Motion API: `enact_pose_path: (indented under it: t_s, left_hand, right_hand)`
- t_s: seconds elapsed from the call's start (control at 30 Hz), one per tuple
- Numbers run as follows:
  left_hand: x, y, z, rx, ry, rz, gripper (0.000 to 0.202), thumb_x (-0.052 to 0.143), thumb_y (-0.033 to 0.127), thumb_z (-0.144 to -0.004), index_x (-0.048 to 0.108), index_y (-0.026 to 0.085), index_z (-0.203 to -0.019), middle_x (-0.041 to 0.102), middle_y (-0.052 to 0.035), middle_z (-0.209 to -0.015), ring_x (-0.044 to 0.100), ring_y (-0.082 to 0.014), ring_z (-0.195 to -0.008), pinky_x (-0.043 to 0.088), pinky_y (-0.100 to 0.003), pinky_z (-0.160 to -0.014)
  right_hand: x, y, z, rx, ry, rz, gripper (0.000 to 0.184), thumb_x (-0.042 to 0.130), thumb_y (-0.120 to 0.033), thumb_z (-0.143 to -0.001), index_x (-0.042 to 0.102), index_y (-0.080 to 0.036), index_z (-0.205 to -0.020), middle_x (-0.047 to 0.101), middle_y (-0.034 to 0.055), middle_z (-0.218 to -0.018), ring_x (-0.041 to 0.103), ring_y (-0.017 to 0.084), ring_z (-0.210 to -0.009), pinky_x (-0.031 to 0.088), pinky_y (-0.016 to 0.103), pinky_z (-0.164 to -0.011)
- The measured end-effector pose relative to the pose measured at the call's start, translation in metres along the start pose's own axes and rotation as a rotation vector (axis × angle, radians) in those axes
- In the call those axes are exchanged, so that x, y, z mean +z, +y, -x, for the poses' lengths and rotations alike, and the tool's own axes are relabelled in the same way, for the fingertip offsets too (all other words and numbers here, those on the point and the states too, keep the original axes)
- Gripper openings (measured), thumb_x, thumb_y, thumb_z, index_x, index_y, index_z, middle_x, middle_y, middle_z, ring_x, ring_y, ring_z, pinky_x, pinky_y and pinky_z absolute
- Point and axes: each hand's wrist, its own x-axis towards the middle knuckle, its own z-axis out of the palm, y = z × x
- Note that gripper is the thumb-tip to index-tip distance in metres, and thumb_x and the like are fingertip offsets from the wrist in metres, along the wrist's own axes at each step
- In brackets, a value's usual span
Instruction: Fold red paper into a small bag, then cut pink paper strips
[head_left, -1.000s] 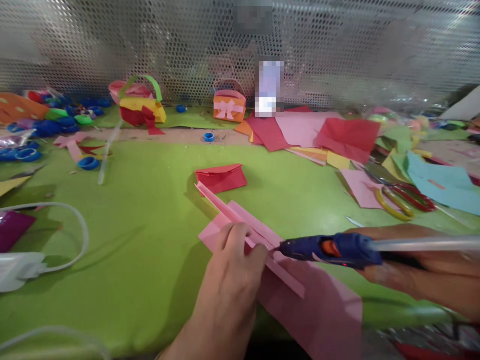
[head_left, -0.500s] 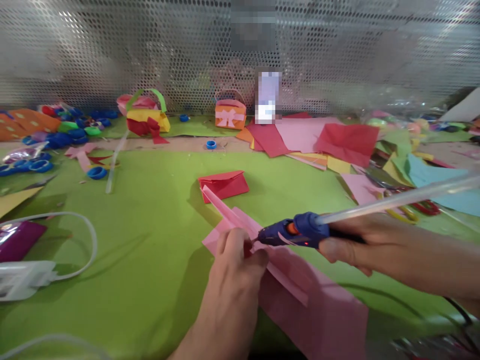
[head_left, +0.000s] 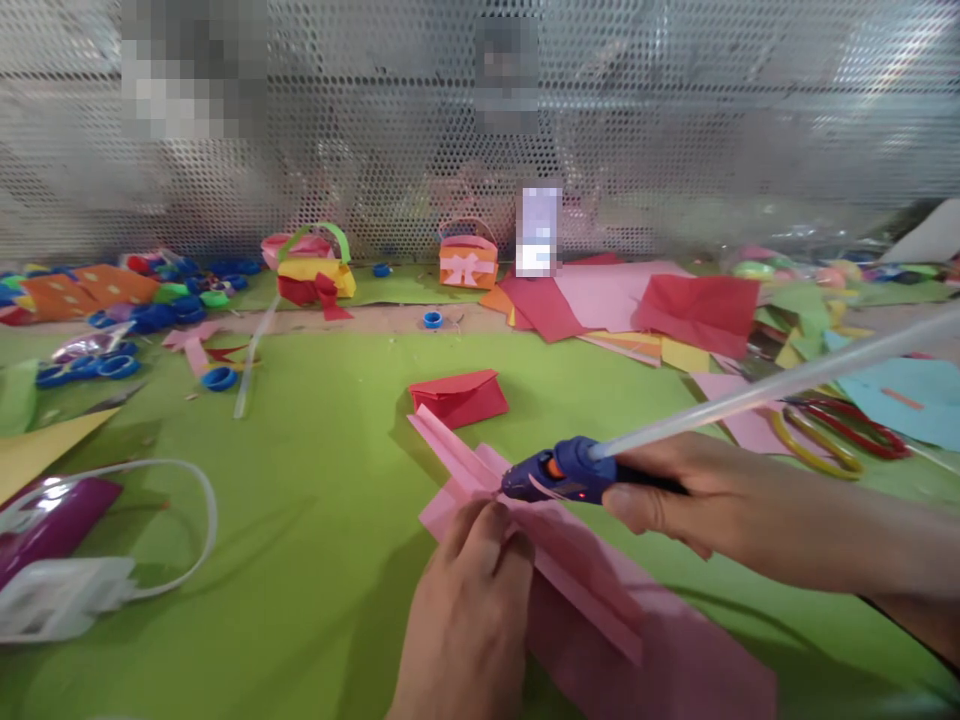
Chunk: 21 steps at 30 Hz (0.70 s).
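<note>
A folded pink paper sheet (head_left: 592, 600) lies on the green table cover (head_left: 300, 500) in front of me. My left hand (head_left: 469, 610) pinches its raised pleat near the middle, fingers closed on the fold. My right hand (head_left: 675, 495) grips a blue hot glue gun (head_left: 559, 475) with a long clear glue stick (head_left: 772, 385) rising from its back. The gun's nozzle touches the pink fold just above my left fingertips. A folded red paper piece (head_left: 459, 397) rests just beyond the pink sheet.
Coloured paper sheets (head_left: 637, 290) and scissors (head_left: 825, 430) lie at the right. Small paper baskets (head_left: 315, 270) (head_left: 468, 262) stand by the perforated metal wall. Blue rings (head_left: 150, 315) clutter the far left. A white plug with cable (head_left: 67, 595) and a purple object (head_left: 45, 520) sit at the near left.
My right hand has slid the glue gun leftward along the pink fold, towards my left fingers. My left hand stayed pinching the fold. The view has tilted slightly upward.
</note>
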Motion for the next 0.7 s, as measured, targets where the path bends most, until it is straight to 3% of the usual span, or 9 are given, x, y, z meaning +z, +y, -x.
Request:
enact_pose_path:
  t_s: [0.2, 0.4, 0.5, 0.7]
  left_hand:
    - [0.009, -0.006, 0.006, 0.008, -0.014, -0.023, 0.029, 0.044, -0.003, -0.079, 0.063, 0.017, -0.089, 0.066, -0.0083, -0.1, 0.061, -0.022, -0.102, 0.062, -0.03, -0.077]
    - [0.032, -0.003, 0.012, -0.051, 0.154, -0.093, 0.029, 0.041, 0.0, -0.082, 0.064, 0.016, -0.091, 0.066, -0.0083, -0.092, 0.062, -0.023, -0.089, 0.062, -0.036, -0.072]
    - [0.033, -0.001, 0.012, -0.097, 0.122, -0.094, 0.025, 0.041, 0.006, -0.088, 0.064, 0.017, -0.091, 0.066, -0.0071, -0.093, 0.062, -0.0218, -0.087, 0.061, -0.033, -0.07]
    - [0.025, -0.001, 0.013, -0.071, 0.135, -0.112, 0.028, 0.043, 0.003, -0.084, 0.065, 0.016, -0.094, 0.065, -0.0105, -0.104, 0.059, -0.0272, -0.104, 0.059, -0.042, -0.082]
  right_hand:
    - [0.003, 0.003, -0.005, -0.001, -0.006, 0.005, 0.029, 0.048, -0.046, -0.087, 0.065, -0.022, -0.083, 0.061, -0.0022, -0.068, 0.051, 0.013, -0.056, 0.041, 0.022, -0.05]
    - [0.008, 0.005, -0.024, -0.037, 0.014, 0.005, 0.032, 0.045, -0.048, -0.089, 0.061, -0.021, -0.081, 0.053, -0.0044, -0.062, 0.047, 0.01, -0.051, 0.04, 0.021, -0.048]
    - [0.009, 0.004, -0.029, -0.025, -0.009, -0.031, 0.032, 0.047, -0.049, -0.089, 0.061, -0.021, -0.084, 0.052, -0.0043, -0.063, 0.045, 0.01, -0.05, 0.038, 0.021, -0.046]
    - [0.008, 0.001, -0.015, 0.016, 0.037, 0.001, 0.032, 0.049, -0.049, -0.087, 0.063, -0.022, -0.078, 0.05, -0.0033, -0.058, 0.044, 0.012, -0.049, 0.037, 0.023, -0.043]
